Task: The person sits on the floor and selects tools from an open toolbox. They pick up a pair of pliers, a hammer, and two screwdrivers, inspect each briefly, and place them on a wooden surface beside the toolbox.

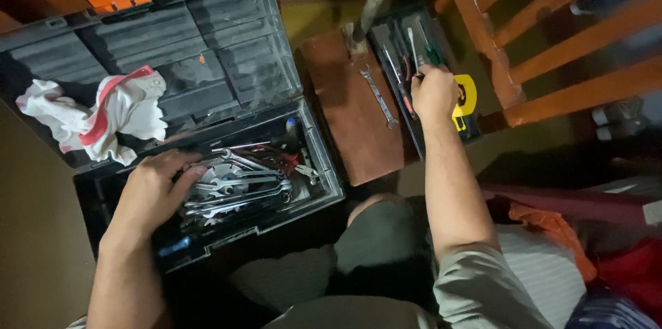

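Observation:
A black plastic toolbox [324, 163] stands open in front of me, its lid [207, 32] tilted back. Inside lies a heap of metal spanners [241, 187]. My left hand [155, 191] rests on the left side of that heap, fingers curled around the spanner ends. My right hand [433, 91] reaches into a dark tool tray [386, 36] further right, closed on a tool with a dark handle [408, 98]. A yellow tape measure [465, 98] lies just right of that hand.
A white and red rag [103, 115] lies on the toolbox lid. A lone spanner [379, 98] rests on a brown wooden board [345, 108]. An orange wooden chair [552, 32] stands at the upper right. Orange and red cloth [552, 229] lies by my right leg.

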